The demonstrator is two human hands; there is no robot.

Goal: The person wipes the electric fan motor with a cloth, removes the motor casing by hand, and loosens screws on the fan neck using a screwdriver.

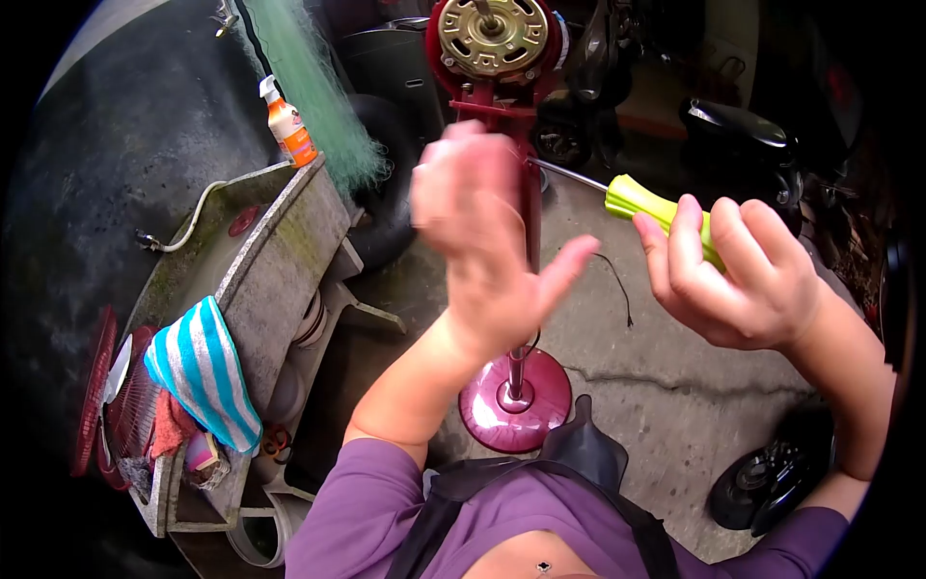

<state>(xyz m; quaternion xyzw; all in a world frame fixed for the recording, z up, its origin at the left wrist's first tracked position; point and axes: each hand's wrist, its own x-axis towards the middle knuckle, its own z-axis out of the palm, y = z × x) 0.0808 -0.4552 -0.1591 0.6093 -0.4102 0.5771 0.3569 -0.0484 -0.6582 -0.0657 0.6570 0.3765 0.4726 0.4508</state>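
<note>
My right hand (743, 275) is closed around the yellow-green handle of a screwdriver (658, 203). Its metal shaft points left, and the tip meets the red neck of a stand fan (506, 111), though I cannot tell whether it sits in a screw. My left hand (482, 236) is raised in front of the fan's pole, slightly blurred, thumb spread away from the fingers and nothing in it. At the top, the fan's motor (492, 37) is exposed, without grille or blades. Below stands its shiny round base (516, 400) on the concrete.
On the left is a concrete sink (289, 227) with an orange-and-white spray bottle (289, 125), a striped cloth (204, 372) and red fan grilles (125, 415). Green netting (323, 106) hangs behind. A motorbike (743, 135) stands at upper right. A thin wire (620, 289) dangles near the pole.
</note>
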